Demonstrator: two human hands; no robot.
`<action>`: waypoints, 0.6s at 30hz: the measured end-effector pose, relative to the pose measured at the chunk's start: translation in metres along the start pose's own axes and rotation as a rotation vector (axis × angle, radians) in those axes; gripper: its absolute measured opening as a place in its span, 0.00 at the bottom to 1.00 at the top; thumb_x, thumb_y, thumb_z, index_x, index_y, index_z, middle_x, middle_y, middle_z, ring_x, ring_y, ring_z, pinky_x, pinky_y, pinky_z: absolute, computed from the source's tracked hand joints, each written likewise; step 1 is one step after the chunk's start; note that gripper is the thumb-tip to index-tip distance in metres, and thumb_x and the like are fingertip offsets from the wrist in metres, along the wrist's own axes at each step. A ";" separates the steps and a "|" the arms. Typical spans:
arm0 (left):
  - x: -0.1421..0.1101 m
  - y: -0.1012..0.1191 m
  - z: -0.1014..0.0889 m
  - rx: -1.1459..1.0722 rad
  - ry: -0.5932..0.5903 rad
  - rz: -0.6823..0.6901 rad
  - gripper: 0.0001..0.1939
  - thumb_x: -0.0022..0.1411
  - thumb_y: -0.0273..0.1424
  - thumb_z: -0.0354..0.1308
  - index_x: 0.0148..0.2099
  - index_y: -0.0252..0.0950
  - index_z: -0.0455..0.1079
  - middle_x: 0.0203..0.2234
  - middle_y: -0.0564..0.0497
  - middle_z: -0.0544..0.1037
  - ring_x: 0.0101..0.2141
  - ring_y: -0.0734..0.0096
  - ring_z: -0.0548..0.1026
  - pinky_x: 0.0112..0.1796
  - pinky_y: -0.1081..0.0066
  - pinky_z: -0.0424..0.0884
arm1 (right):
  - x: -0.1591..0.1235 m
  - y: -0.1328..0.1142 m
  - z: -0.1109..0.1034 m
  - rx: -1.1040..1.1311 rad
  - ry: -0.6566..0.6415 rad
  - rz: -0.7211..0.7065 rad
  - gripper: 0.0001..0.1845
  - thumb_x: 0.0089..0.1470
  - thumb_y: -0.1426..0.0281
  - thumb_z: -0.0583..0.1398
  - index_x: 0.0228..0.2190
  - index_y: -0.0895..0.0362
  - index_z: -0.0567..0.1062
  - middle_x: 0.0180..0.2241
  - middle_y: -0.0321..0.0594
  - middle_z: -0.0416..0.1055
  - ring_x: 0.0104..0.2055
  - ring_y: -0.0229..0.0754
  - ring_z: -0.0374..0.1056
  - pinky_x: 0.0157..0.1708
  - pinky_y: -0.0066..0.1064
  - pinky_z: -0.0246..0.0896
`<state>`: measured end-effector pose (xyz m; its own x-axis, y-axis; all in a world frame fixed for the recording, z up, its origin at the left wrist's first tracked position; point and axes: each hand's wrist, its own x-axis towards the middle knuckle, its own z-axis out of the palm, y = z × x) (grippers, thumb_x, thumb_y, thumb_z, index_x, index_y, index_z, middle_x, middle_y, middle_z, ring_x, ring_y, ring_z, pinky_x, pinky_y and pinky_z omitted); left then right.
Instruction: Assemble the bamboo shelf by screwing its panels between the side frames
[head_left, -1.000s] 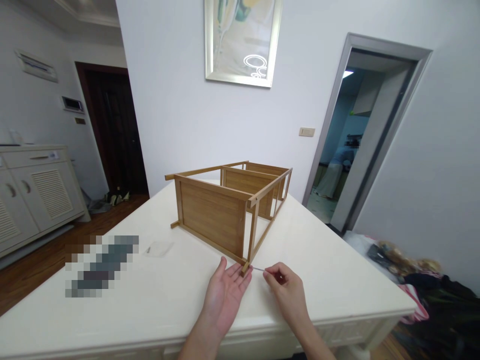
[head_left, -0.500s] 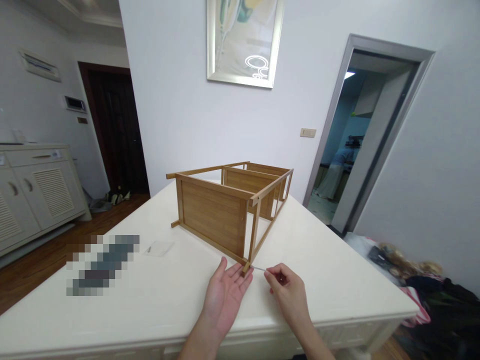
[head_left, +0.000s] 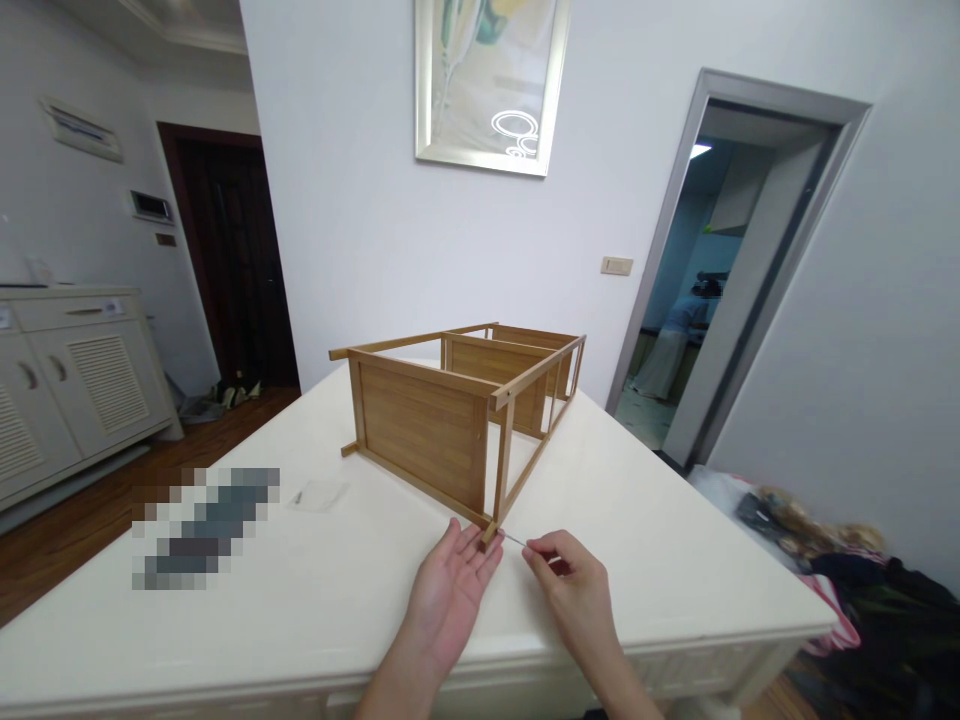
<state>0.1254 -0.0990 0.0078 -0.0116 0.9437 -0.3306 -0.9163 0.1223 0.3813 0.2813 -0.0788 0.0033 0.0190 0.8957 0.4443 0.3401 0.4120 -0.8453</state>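
A brown wooden shelf rack lies on its side on the white table, one leg end towards me. My left hand is palm up with its fingers stretched out under that near leg end, seeming to touch it. Its fingertips are partly hidden by the wood. To the right, my right hand pinches a thin metal rod, apparently an Allen key, between thumb and fingers. The rod's far tip meets the right side of the leg end; its near end is hidden in my grip.
A small clear plastic bag lies left of the rack, near a blurred-out dark item. Clothes are piled beyond the table's right edge. Through the doorway at right stands a person. A white cabinet is at far left.
The rack's near end has shifted slightly left. My right hand has moved a little left with the rod, which now slants more. My left hand stays under the leg end.
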 end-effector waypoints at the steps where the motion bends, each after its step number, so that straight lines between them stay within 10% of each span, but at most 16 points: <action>1: 0.000 0.000 0.000 0.006 0.009 0.005 0.13 0.65 0.31 0.55 0.48 0.25 0.67 0.46 0.31 0.75 0.50 0.53 0.75 0.47 0.62 0.76 | 0.000 0.001 0.000 0.018 -0.007 0.020 0.11 0.48 0.60 0.63 0.23 0.55 0.77 0.25 0.40 0.75 0.27 0.43 0.69 0.28 0.31 0.64; 18: -0.004 0.003 0.002 -0.039 -0.043 -0.012 0.14 0.64 0.31 0.56 0.45 0.23 0.67 0.43 0.31 0.75 0.49 0.51 0.76 0.49 0.60 0.76 | 0.002 0.005 -0.005 0.168 -0.180 0.157 0.16 0.46 0.57 0.65 0.30 0.56 0.81 0.24 0.41 0.77 0.27 0.43 0.70 0.30 0.32 0.67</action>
<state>0.1239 -0.1018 0.0120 0.0162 0.9546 -0.2976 -0.9313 0.1228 0.3430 0.2874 -0.0756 0.0013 -0.1129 0.9598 0.2569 0.1857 0.2744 -0.9435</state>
